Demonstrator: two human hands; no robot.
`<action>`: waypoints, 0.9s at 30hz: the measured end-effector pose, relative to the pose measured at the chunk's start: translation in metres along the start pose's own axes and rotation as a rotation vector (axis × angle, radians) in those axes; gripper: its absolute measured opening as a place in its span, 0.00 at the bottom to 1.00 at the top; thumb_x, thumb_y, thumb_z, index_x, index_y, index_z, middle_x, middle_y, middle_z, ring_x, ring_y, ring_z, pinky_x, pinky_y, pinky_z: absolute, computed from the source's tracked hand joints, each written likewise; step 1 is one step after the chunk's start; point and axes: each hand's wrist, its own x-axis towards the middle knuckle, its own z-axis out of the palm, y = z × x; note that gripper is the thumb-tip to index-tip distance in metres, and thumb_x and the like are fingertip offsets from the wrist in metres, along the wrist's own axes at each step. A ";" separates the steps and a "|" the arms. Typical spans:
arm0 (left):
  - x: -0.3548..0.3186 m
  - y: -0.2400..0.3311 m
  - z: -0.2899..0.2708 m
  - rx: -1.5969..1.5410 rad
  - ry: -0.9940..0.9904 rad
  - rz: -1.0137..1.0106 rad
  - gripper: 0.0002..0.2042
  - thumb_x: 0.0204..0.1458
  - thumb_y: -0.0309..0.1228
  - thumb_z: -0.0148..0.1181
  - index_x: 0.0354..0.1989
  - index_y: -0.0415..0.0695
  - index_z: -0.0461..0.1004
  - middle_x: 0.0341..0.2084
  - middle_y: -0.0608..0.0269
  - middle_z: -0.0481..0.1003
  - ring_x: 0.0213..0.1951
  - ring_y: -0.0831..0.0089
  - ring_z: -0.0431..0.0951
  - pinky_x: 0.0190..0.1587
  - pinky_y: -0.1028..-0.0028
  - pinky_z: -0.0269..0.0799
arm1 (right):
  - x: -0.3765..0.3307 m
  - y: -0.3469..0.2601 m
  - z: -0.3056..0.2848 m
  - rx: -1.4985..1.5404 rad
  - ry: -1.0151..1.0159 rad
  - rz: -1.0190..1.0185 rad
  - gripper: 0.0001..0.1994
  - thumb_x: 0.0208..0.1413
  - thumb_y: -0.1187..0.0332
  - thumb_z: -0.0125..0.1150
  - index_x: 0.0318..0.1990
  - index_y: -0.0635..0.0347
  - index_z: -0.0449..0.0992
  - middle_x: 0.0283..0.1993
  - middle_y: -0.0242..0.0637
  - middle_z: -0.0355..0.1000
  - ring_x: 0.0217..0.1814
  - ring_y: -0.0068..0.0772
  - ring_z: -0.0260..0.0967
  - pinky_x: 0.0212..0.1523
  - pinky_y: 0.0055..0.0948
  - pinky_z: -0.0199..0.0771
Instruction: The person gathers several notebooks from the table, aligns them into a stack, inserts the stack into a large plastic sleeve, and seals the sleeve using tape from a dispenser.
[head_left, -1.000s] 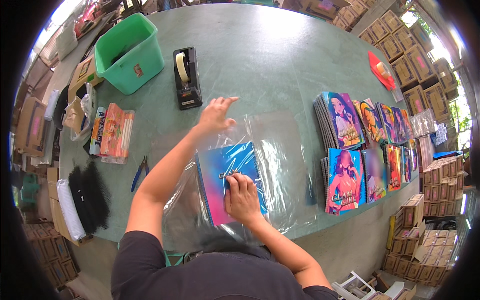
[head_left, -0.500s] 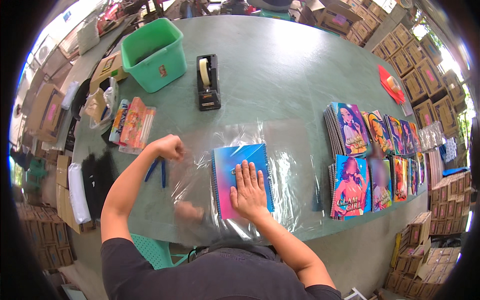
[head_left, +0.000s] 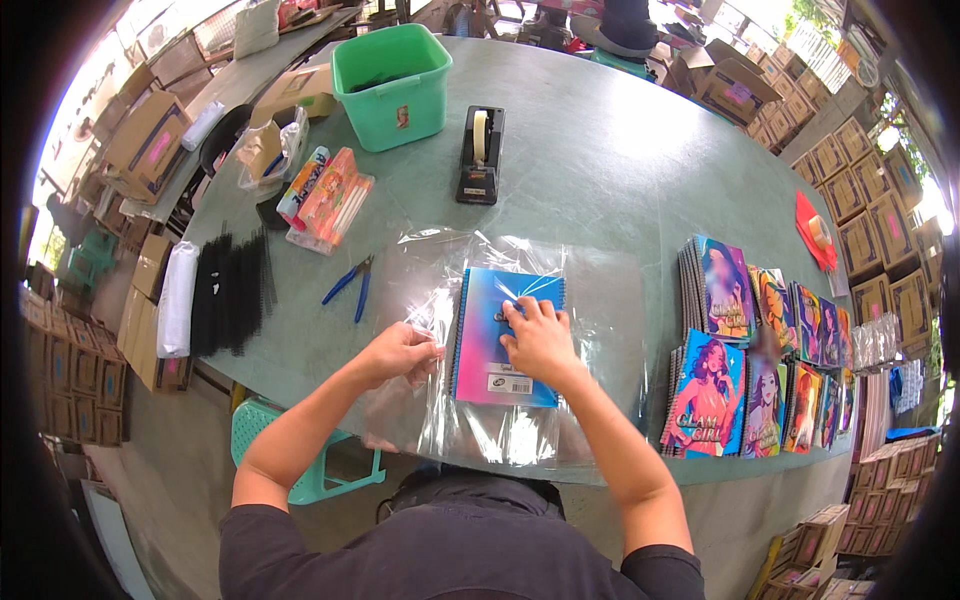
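A spiral-bound notebook (head_left: 480, 345) with a blue-to-pink cover lies on a sheet of clear plastic film (head_left: 605, 400) near the table's front edge. On its right half rests my right hand (head_left: 542, 342), fingers bent and a little apart, gripping nothing. My left hand (head_left: 402, 353) pinches the clear film just beyond the notebook's left edge, thumb against fingers. Cutting pliers with blue handles (head_left: 352, 287) lie on the table past my left hand.
Stacked spiral notebooks (head_left: 705, 390) with illustrated covers stand at right. A black tape dispenser (head_left: 481, 160) and a green bin (head_left: 393, 100) sit farther back. Pencil packs (head_left: 335, 205), black spiral bindings (head_left: 232, 290) and a white roll (head_left: 178, 300) lie at left.
My left hand has come down and right to the film beside the notebook. My right hand, flat before, now has bent fingers and sits higher on the cover. The view has shifted.
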 end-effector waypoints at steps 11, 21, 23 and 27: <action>0.078 0.006 0.084 0.903 0.071 0.474 0.12 0.46 0.32 0.50 0.26 0.33 0.70 0.27 0.43 0.73 0.35 0.50 0.75 0.39 0.56 0.70 | 0.001 0.027 0.011 -0.040 -0.030 -0.134 0.61 0.15 0.39 0.74 0.67 0.34 0.49 0.73 0.30 0.34 0.74 0.51 0.18 0.66 0.63 0.22; 0.082 0.017 0.086 1.088 -0.034 0.350 0.13 0.45 0.34 0.50 0.27 0.34 0.73 0.27 0.45 0.75 0.33 0.50 0.77 0.39 0.55 0.71 | 0.067 0.084 -0.025 -0.295 -0.206 -0.705 0.38 0.51 0.34 0.42 0.67 0.39 0.50 0.72 0.39 0.38 0.75 0.38 0.29 0.68 0.56 0.26; 0.085 0.016 0.089 1.073 -0.015 0.322 0.13 0.45 0.34 0.50 0.28 0.35 0.73 0.26 0.46 0.75 0.31 0.49 0.77 0.38 0.55 0.71 | 0.090 0.082 -0.031 -0.518 0.018 -0.541 0.35 0.56 0.38 0.38 0.67 0.42 0.49 0.68 0.45 0.51 0.72 0.43 0.40 0.68 0.50 0.37; 0.082 0.018 0.096 1.090 0.042 0.303 0.12 0.44 0.34 0.51 0.28 0.35 0.72 0.27 0.46 0.75 0.31 0.49 0.76 0.37 0.56 0.72 | 0.130 0.029 -0.057 0.362 0.084 -0.249 0.37 0.52 0.40 0.47 0.65 0.51 0.53 0.50 0.55 0.68 0.59 0.53 0.61 0.57 0.45 0.59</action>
